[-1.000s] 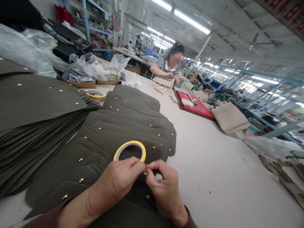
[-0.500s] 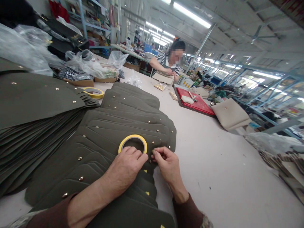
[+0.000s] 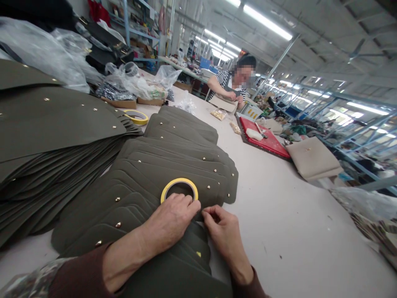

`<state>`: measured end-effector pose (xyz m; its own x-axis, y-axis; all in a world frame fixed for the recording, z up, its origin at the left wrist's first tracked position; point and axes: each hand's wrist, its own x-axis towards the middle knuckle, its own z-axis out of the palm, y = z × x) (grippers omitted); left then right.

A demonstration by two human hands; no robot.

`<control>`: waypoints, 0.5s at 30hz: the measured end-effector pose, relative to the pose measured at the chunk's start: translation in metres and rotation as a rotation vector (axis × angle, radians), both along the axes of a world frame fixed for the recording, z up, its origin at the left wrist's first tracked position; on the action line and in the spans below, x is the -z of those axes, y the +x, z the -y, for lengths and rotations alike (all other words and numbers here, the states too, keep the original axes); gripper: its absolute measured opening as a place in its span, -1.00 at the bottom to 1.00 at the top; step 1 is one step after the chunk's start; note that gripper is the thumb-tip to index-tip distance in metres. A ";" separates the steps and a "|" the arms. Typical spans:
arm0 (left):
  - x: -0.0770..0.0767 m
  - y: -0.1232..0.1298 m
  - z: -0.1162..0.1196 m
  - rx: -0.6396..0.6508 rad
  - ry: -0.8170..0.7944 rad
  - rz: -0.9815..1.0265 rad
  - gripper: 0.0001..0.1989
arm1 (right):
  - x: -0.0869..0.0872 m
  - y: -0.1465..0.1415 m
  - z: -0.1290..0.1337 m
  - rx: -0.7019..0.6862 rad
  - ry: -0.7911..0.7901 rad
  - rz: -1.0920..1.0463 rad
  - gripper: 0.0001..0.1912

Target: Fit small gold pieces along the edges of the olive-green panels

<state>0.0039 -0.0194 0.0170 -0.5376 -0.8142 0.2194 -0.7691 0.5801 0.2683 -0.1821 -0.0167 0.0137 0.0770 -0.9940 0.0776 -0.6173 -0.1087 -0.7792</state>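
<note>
Overlapping dark olive panels with small gold studs lie fanned across the table. My left hand is closed on a yellow-edged tape roll, its fingers curled over the near rim. Just to the right, at the panels' edge, my right hand has thumb and index finger pinched together; anything between them is too small to make out. The fingertips of both hands are close together. A yellow mark shows on a panel below my hands.
More olive panels are stacked at the left, near a second tape roll and plastic bags. A red board and a beige piece lie at the right. Across the table a person handles a beige piece.
The view has shifted, so the scene sits further right. My right hand is slightly lower relative to the tape roll, its fingertips still pinched. My left hand remains on the roll.
</note>
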 end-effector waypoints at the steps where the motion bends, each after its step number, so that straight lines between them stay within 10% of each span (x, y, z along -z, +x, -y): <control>1: 0.000 0.000 0.000 0.000 0.002 0.003 -0.82 | 0.001 0.002 0.000 0.005 -0.029 -0.037 -0.79; 9: -0.003 -0.001 0.000 0.003 0.029 0.028 -0.83 | 0.005 0.008 0.001 0.031 -0.149 -0.202 -0.86; 15: -0.005 0.001 0.000 0.007 0.046 0.014 -0.81 | 0.006 -0.011 -0.009 0.051 0.038 0.104 -0.82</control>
